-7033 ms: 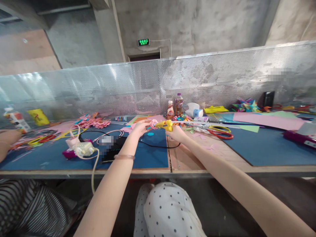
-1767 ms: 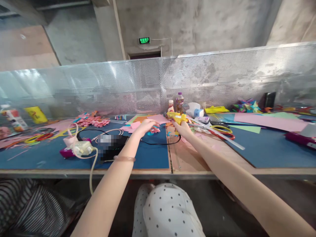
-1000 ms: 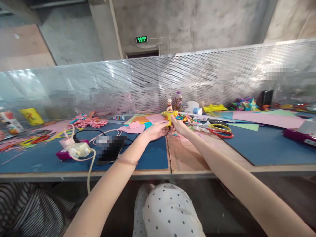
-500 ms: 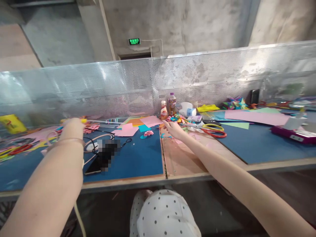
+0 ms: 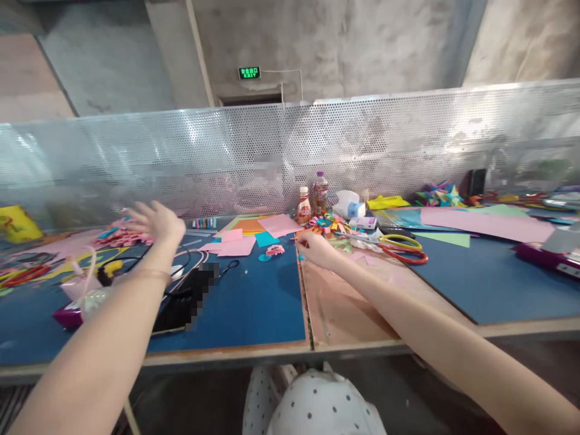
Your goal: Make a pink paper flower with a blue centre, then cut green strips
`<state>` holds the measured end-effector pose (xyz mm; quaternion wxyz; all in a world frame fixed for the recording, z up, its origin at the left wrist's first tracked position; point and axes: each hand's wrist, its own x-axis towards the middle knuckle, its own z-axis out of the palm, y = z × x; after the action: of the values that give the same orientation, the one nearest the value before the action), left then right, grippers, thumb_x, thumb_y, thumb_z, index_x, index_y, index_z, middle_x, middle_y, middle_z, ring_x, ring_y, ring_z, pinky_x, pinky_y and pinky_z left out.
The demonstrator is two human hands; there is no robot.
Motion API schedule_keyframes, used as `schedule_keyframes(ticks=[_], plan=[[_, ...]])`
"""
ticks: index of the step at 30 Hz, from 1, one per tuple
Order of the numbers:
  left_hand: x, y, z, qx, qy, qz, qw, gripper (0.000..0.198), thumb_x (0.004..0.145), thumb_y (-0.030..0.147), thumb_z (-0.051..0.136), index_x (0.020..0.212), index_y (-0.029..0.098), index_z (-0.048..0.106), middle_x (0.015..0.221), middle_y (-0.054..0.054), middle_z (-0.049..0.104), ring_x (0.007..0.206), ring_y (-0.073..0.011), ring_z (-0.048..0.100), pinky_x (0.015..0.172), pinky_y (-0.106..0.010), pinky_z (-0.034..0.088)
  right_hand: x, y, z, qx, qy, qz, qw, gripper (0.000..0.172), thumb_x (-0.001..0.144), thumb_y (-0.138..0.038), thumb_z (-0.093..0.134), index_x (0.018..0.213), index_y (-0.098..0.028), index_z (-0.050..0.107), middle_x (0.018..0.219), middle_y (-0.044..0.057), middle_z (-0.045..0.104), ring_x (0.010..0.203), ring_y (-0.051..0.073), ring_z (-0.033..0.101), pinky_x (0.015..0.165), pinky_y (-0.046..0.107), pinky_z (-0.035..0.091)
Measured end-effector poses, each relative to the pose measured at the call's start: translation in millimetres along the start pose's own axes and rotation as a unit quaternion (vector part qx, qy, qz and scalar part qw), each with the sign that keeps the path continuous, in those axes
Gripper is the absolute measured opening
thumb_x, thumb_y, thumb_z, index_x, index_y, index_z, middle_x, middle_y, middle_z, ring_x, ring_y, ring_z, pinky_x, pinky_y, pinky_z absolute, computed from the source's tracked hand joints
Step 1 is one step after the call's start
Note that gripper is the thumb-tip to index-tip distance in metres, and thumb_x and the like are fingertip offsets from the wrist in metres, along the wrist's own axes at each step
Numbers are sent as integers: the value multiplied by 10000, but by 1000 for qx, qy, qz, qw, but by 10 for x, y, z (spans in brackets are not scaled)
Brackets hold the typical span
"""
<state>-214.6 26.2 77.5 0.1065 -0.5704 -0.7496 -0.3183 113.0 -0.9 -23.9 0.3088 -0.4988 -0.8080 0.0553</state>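
Fingers of my left hand [image 5: 156,220] are spread wide, palm open, with nothing in them. The hand hovers over the left part of the table [image 5: 272,351], just beside the heap of pink paper flowers [image 5: 118,236] at the back of the blue mat [image 5: 254,302]. To the left of my forearm the yellow glue gun [image 5: 111,267] lies on the mat, apart from my hand, its black cord looping nearby. A black phone [image 5: 179,305] lies flat close to that same forearm.

My right hand [image 5: 317,249] sits low by the seam where the blue mat meets the bare brown board [image 5: 344,302]. Its fingers are curled in, narrow. I cannot tell whether they pinch anything. A small pink paper flower [image 5: 275,249] lies on the mat just to the left of this hand, not touching it, with a teal scrap [image 5: 263,257] beside it.

Farther back lie pink paper sheets [image 5: 238,246], and two bottles [image 5: 303,208] stand near the perforated metal screen [image 5: 362,151]. Scissors [image 5: 403,249] with red and yellow handles rest to the right of my right hand, well apart.
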Motion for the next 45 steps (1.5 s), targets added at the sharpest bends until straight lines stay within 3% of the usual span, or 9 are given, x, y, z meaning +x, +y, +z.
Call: schedule_keyframes(ticks=[1,2,5,8,11,19,30,37,45], plan=[[-32,102,89,74,55,-1,996,352,841,148,395,1159,21,476,1322,-222,415,1291,-480,135,917,-698,153,-1,-31,11,-9,-12,-14,1000,224,828,-203,430,754,-136,630,738,43,638,671,126,543,606,214,341],[-74,204,189,84,27,28,996,350,839,174,405,1145,55,527,1328,-212,427,1299,-454,175,948,-666,168,-6,-65,23,-18,-26,-28,999,211,816,-193,441,768,-142,641,757,43,647,691,128,552,620,212,345],[-281,463,507,70,-158,163,971,291,805,181,447,1005,150,656,1092,-109,650,1058,-262,562,924,-379,393,-42,-148,58,-46,-70,-51,995,201,791,-181,461,801,-163,662,792,42,669,734,137,577,640,208,353],[-583,602,714,61,-260,251,930,236,752,168,515,891,209,701,1004,-38,697,944,-187,624,839,-241,432,-73,-162,80,-81,-98,-39,991,229,801,-210,435,822,-180,662,792,49,676,699,151,589,587,222,343],[-879,644,728,73,-323,315,890,288,783,207,499,1014,229,670,1077,-45,677,962,-194,624,808,-245,443,-76,-135,86,-112,-108,-20,988,273,828,-260,391,839,-190,655,800,64,677,692,174,603,561,239,336],[-1267,710,483,138,-322,345,871,350,869,317,392,1060,144,628,1056,-146,665,973,-253,619,828,-318,438,-109,-291,3,-139,-140,-7,980,292,833,-266,372,857,-198,656,843,75,685,746,193,629,587,249,382],[-1051,765,605,157,-292,310,891,410,846,446,427,943,112,646,916,-178,666,842,-300,630,673,-334,438,-129,-378,54,-150,-154,-13,977,305,855,-322,374,891,-194,648,887,116,687,756,242,655,584,289,420],[-967,855,666,179,-290,312,887,304,803,352,501,765,113,684,748,-153,653,720,-270,629,606,-306,413,-170,-402,97,-157,-141,-10,977,288,859,-347,379,963,-187,594,891,124,684,779,264,659,602,309,443],[-1056,875,658,193,-267,307,893,234,725,61,468,840,92,669,826,-179,654,799,-274,629,651,-318,421,-138,-395,183,-150,-124,-32,980,240,834,-263,401,951,-154,580,854,144,685,756,276,662,585,299,433]])
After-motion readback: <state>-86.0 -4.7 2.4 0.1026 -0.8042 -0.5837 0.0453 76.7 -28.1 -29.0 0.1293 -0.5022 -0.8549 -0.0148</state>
